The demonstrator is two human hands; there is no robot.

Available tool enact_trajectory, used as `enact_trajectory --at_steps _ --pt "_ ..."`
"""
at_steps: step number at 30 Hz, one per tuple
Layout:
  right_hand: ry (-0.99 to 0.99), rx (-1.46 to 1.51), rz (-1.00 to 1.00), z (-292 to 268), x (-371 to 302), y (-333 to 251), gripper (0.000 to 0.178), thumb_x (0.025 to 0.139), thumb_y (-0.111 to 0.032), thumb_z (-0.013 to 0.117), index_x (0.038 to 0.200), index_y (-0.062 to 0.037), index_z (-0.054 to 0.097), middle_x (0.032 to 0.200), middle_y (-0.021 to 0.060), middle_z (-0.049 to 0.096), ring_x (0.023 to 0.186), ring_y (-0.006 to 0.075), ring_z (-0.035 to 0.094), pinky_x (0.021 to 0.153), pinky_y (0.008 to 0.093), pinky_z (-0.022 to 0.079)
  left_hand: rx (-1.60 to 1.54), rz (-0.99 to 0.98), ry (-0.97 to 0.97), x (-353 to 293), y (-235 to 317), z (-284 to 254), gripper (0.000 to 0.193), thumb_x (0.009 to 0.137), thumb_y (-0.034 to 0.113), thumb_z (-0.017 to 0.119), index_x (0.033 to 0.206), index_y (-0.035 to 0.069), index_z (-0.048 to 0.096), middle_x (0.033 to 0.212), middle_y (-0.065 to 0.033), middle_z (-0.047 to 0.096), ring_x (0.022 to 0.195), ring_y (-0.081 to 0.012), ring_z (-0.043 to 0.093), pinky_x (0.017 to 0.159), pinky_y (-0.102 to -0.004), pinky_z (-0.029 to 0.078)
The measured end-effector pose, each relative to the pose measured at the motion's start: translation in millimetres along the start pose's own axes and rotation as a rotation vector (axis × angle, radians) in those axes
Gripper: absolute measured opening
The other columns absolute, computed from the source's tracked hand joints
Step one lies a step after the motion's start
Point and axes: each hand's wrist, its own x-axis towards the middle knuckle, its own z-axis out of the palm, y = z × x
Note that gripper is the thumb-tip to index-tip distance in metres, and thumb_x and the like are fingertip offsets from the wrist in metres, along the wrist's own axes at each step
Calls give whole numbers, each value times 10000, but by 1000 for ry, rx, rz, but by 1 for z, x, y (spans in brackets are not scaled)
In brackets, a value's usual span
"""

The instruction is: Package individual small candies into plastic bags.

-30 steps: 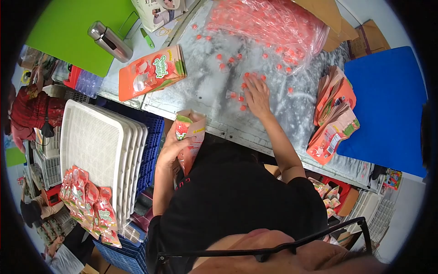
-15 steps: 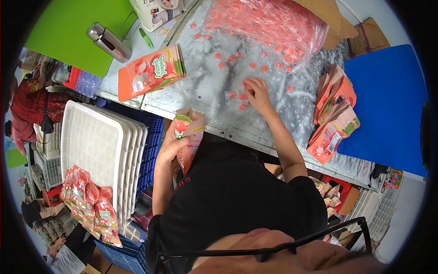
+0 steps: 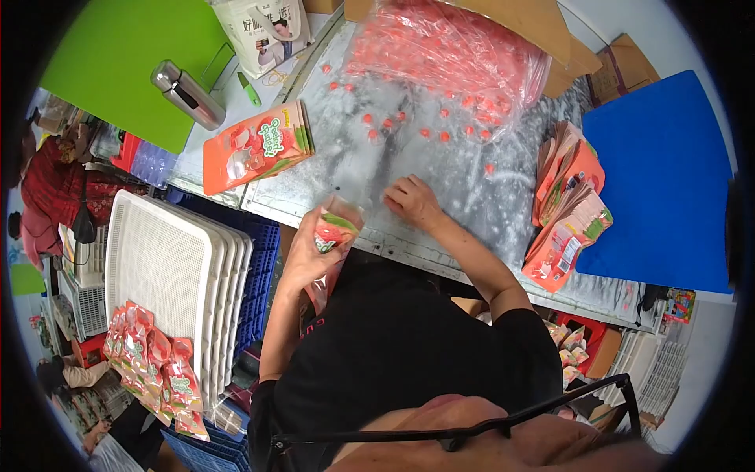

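Note:
My left hand [image 3: 303,259] grips an upright red and green printed pouch [image 3: 336,228] just off the table's front edge; its mouth is spread open at the top. To the right of that mouth, low over the grey tabletop, is my right hand [image 3: 410,201] with its fingers curled in. Whatever lies inside those fingers is hidden. Small red wrapped candies [image 3: 387,123] are scattered further back on the table. Behind them a big clear plastic bag [image 3: 448,59] full of the same red candies spills from a cardboard box [image 3: 543,27].
Flat pouches lie in a stack [image 3: 259,149] at left and in a fanned pile [image 3: 570,212] at right, near a blue board [image 3: 661,181]. A steel thermos [image 3: 189,94] and a green knife [image 3: 249,89] stand back left. Filled pouches [image 3: 153,362] rest on stacked white trays [image 3: 161,252].
My right hand has moved left and nearer, toward the pouch. The candies that were under and beside its fingers no longer show. My left hand has tilted the pouch slightly rightward.

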Motion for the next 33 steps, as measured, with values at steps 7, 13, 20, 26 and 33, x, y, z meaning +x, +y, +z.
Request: enact_trajectory --at_steps 7,13,20,26,33 --pt "-77 565 -59 -66 41 -27 207 809 -161 695 999 -81 672 738 70 590 641 238 589 580 333 471 545 267 66 22 8 20 884 590 56 770 1400 83 416 1345 -196 448 1256 -403 431 1095 -471 337" --pt "-23 682 171 -70 63 -72 208 886 -214 632 976 -27 653 752 112 602 685 248 613 651 350 492 559 390 94 30 11 37 950 574 3 755 1437 80 364 1345 -233 412 1245 -417 418 1053 -468 375" --pt "304 930 375 -47 70 -83 216 917 -200 610 1011 -9 645 949 116 630 852 228 624 776 315 490 377 306 193 34 16 45 934 583 -38 716 1437 55 350 1361 -236 355 1261 -425 403 1060 -461 382" --pt "217 909 282 -68 68 -91 254 941 -234 565 1094 -43 633 1062 118 610 1026 264 572 934 361 428 218 338 289 39 17 49 915 588 -22 726 1426 66 367 1361 -229 339 1279 -427 375 1058 -462 383" --pt "495 134 325 -40 72 14 553 892 -495 586 1328 -157 545 1415 173 437 1341 364 353 1107 533 234 195 365 346 34 23 37 873 624 -42 715 1419 45 365 1353 -211 371 1280 -387 400 1086 -431 350"
